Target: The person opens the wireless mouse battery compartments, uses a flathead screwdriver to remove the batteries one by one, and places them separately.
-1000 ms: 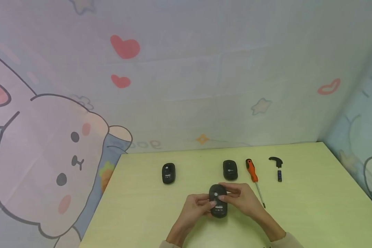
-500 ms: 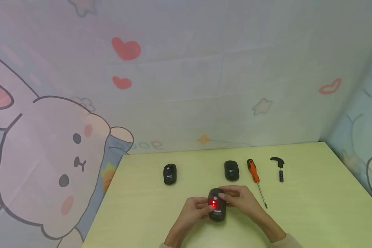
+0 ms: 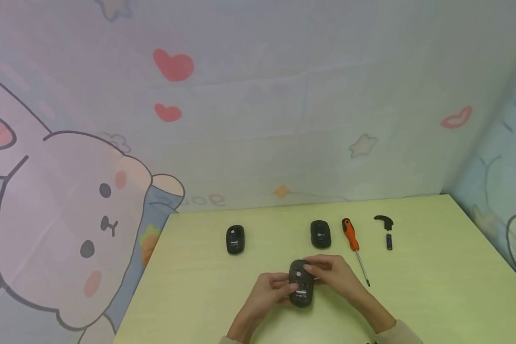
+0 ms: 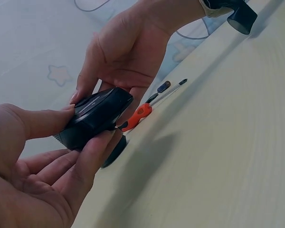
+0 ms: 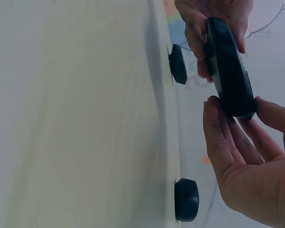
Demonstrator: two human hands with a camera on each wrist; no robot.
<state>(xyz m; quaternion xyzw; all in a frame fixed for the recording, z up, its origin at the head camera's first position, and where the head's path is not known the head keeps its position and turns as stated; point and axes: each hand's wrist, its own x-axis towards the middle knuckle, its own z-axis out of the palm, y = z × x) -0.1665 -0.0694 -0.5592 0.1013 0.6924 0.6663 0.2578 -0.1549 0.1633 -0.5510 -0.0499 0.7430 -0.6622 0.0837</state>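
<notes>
Held mouse (image 3: 303,290): black, lifted above the table (image 3: 189,296), between the two hands; its underside faces up toward the head camera, with a pale round spot and a white printed strip too small to read; what its casing contains is hidden.
Left hand (image 3: 267,292): clamped on the held mouse from its left side, thumb on the upturned face, fingers beneath.
Right hand (image 3: 337,277): also clamped on the held mouse, at its far right edge, thumb on top and fingers behind the edge.
Second mouse (image 3: 320,234): black, resting on the table just beyond the held mouse and slightly to its right, a small pale mark on its casing; its inside is hidden.
Screwdriver (image 3: 353,242): to the right of the held mouse, orange and black handle pointing away, metal tip toward the person.
Battery (image 3: 389,241): dark, lying farther right of the held mouse and beyond it.
Curved black piece (image 3: 386,222): directly past the battery as seen from the held mouse; whether the two touch is too small to tell.
Third mouse (image 3: 235,240): beyond the held mouse and well to its left, underside up.
Printed cloth (image 3: 262,119): behind everything, farthest from the held mouse.
</notes>
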